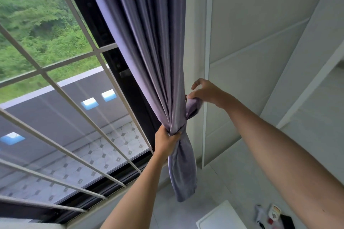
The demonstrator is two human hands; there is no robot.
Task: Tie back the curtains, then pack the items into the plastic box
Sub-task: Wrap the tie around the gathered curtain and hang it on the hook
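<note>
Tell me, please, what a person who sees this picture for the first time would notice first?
The eye goes first to the purple curtain, gathered into one bundle in the middle. The left hand grips it at the narrow waist, and the right hand pinches the tieback just above, beside the white wall. To the left, a barred window shows green trees.

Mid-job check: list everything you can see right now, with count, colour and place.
curtain: one, purple-grey, gathered beside the window's right edge
tieback: one, same purple-grey, looped round the bunch, its end up by the wall
window bars: several, white, across the left
wall panels: white, right
white box or lid: one, bottom centre, cut off by the frame
small items: a few, mixed colours, bottom right, too blurred to name
left hand: grips the gathered curtain
right hand: pinches the tieback's end
</note>
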